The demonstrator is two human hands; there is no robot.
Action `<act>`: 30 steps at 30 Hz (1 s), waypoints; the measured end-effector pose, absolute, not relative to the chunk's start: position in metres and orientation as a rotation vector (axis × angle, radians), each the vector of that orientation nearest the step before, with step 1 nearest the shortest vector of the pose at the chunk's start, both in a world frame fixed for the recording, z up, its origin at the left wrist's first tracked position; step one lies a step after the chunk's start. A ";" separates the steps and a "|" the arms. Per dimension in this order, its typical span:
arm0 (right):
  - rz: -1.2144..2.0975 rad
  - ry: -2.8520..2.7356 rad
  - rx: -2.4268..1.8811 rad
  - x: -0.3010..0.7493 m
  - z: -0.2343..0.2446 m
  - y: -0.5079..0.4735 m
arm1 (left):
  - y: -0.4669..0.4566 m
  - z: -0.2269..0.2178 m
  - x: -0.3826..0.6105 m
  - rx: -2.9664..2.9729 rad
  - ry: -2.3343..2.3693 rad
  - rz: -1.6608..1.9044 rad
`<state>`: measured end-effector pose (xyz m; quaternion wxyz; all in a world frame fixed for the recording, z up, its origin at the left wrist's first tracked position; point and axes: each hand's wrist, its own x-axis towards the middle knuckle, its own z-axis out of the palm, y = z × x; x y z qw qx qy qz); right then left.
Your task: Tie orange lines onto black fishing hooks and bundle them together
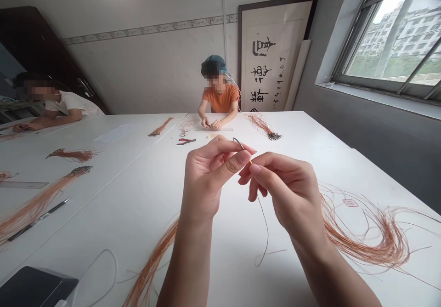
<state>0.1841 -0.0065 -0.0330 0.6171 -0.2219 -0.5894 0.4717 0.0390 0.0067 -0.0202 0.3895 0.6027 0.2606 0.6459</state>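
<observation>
Both hands are raised over the white table (113, 224), their fingertips nearly meeting. My left hand (220, 164) pinches a thin wire (264, 224) between thumb and forefinger, just below a dark loop at its upper end. My right hand (275, 173) pinches the same wire slightly lower, thumb against forefinger, the other fingers curled loosely. From there the wire hangs down in a curve toward the tabletop. A bundle of copper-coloured wires (375, 247) lies beside my right forearm. Another bundle of copper wires (151, 265) lies by my left forearm, partly hidden by it.
A black box (37, 286) with a white cable sits at the near left. More wire bundles, a black pen (39, 219) and red-handled pliers (186, 141) lie farther off. A person in orange (220, 98) works opposite; another person (69, 105) leans at the far left.
</observation>
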 end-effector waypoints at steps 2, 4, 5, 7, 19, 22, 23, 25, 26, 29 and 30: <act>1.081 -1.359 -0.510 0.184 -0.033 -0.006 | 0.006 -0.020 0.039 1.557 0.693 1.669; 1.082 -1.358 -0.510 0.183 -0.034 -0.006 | 0.005 -0.020 0.038 1.582 0.732 1.701; 1.085 -1.358 -0.512 0.183 -0.034 -0.006 | 0.005 -0.020 0.038 1.593 0.748 1.716; 1.087 -1.357 -0.521 0.183 -0.034 -0.007 | 0.004 -0.021 0.037 1.609 0.766 1.730; 1.083 -1.365 -0.542 0.187 -0.035 -0.009 | 0.003 -0.021 0.038 1.673 0.733 1.724; 1.045 -1.384 -0.565 0.187 -0.036 -0.009 | 0.002 -0.021 0.036 1.684 0.743 1.716; 1.024 -1.393 -0.570 0.187 -0.036 -0.009 | 0.002 -0.021 0.036 1.685 0.745 1.712; 0.959 -1.412 -0.568 0.187 -0.036 -0.010 | 0.002 -0.022 0.036 1.691 0.736 1.705; 0.915 -1.421 -0.567 0.186 -0.036 -0.010 | 0.002 -0.021 0.036 1.698 0.723 1.704; 0.782 -1.438 -0.580 0.185 -0.038 -0.012 | 0.002 -0.021 0.036 1.721 0.688 1.709; 0.750 -1.436 -0.586 0.185 -0.038 -0.012 | 0.002 -0.020 0.037 1.723 0.682 1.707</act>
